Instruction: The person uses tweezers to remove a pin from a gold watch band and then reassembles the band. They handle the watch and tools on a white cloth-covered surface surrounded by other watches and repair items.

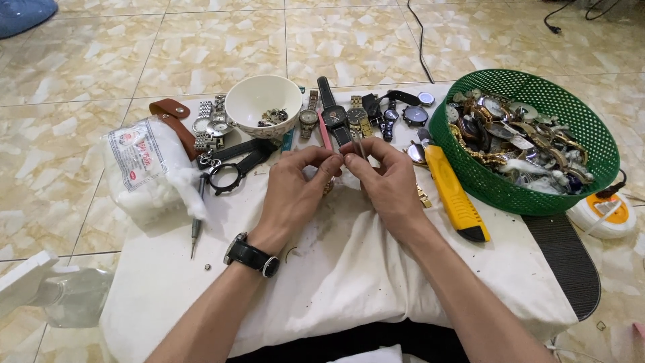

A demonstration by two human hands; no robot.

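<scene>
Over a rumpled off-white cloth [349, 269] spread on a low work surface, both hands meet at the middle, just in front of a glossy white ceramic bowl [263, 101]. The left hand [295, 191], with a black-strapped wristwatch on its wrist, curls its fingers tight around a small gold-toned watch piece [328, 186] that peeks out below the thumb; most of it is hidden. The right hand [384, 181] pinches thin metal tweezers [361, 146] between thumb and forefinger, their slim shafts rising toward the bowl's side of the cloth, the tips meeting the left fingertips. Right of the bowl lies a row of wristwatches [349, 115] with steel, leather and dark rubber straps, laid side by side. Left of the bowl sit a brown leather strap [176, 119] and a clear plastic bag of fluffy white cotton [149, 171], with a slender screwdriver [197, 225] below it. Far right of the bowl, a round green plastic mesh basket [484, 178] holds a tangle of gold and silver watches, and a chunky yellow utility knife [453, 195] lies against its wall. The floor around is polished beige marbled tile [74, 74].
</scene>
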